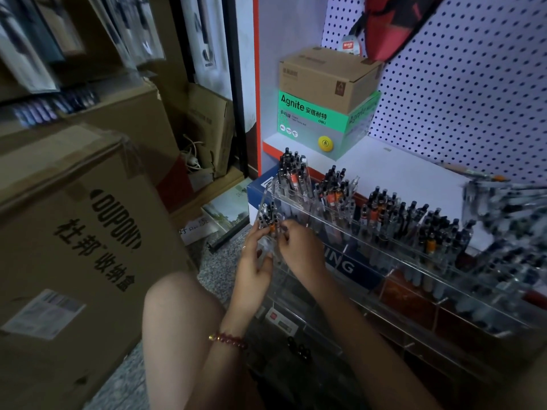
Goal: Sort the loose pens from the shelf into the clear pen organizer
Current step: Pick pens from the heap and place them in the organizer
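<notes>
Both hands work at the left end of the clear pen organizer (393, 247). The left hand (254, 261) grips a small bunch of pens (269, 223), and the right hand (299, 247) pinches one of them. The barrels look light, stiff and slick, so I'd pinch mid-barrel.

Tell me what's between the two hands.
A small bunch of pens, black-capped with one orange, at the left end of the clear pen organizer; left hand and right hand both hold it. Head view.
</notes>
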A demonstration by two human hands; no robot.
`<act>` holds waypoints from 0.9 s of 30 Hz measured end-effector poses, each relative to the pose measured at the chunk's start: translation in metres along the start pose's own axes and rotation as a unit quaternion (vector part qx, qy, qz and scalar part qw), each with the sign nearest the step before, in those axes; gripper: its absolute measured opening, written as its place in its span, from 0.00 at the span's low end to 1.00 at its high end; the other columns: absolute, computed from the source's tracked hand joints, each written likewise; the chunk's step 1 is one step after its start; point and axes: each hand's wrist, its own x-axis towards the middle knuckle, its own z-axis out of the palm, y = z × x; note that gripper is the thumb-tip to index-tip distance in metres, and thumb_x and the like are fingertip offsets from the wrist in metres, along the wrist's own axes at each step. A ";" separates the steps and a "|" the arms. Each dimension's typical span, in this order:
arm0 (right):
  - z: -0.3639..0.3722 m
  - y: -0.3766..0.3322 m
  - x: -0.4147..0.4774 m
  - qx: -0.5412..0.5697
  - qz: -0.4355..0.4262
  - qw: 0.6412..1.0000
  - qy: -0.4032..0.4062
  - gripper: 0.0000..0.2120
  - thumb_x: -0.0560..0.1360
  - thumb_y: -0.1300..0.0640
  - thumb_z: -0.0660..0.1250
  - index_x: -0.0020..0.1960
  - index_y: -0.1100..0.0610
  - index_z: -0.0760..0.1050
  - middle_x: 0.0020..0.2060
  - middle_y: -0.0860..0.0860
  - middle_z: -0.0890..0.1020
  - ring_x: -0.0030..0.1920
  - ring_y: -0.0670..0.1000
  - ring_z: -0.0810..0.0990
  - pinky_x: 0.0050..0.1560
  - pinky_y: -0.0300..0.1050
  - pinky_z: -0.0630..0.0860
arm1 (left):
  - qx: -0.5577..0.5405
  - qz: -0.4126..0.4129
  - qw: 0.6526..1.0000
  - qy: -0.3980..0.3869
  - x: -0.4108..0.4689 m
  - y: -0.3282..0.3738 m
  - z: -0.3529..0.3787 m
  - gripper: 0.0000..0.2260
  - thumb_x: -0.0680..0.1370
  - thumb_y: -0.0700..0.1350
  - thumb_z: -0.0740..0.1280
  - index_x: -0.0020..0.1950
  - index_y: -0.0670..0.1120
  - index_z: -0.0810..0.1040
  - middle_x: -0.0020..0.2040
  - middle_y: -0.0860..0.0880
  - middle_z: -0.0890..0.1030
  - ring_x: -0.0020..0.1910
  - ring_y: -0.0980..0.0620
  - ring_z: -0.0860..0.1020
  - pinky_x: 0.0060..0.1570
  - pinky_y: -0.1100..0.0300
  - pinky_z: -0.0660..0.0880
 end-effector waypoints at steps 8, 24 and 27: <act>-0.002 -0.005 0.001 -0.015 -0.011 1.000 -0.023 0.18 0.79 0.52 0.61 0.66 0.58 0.71 0.50 0.54 0.82 0.51 0.55 0.80 0.47 0.47 0.74 | 0.013 0.019 0.999 0.037 0.004 -0.002 0.009 0.25 0.74 0.23 0.56 0.65 0.45 0.71 0.67 0.48 0.62 0.67 0.72 0.59 0.66 0.72 0.61; 0.006 -0.007 -0.019 -0.015 0.016 0.998 0.052 0.19 0.81 0.61 0.56 0.71 0.57 0.63 0.63 0.53 0.75 0.58 0.52 0.77 0.51 0.42 0.71 | 0.042 0.002 0.999 0.011 0.010 -0.005 0.006 0.21 0.76 0.28 0.59 0.68 0.43 0.70 0.63 0.56 0.64 0.68 0.60 0.61 0.73 0.48 0.60; 0.007 -0.011 -0.019 -0.070 0.029 0.996 0.041 0.22 0.81 0.61 0.57 0.74 0.55 0.62 0.68 0.54 0.69 0.61 0.53 0.75 0.50 0.43 0.72 | 0.050 0.006 0.999 0.017 0.013 -0.004 0.004 0.21 0.76 0.27 0.60 0.64 0.44 0.72 0.61 0.55 0.64 0.66 0.59 0.61 0.72 0.51 0.60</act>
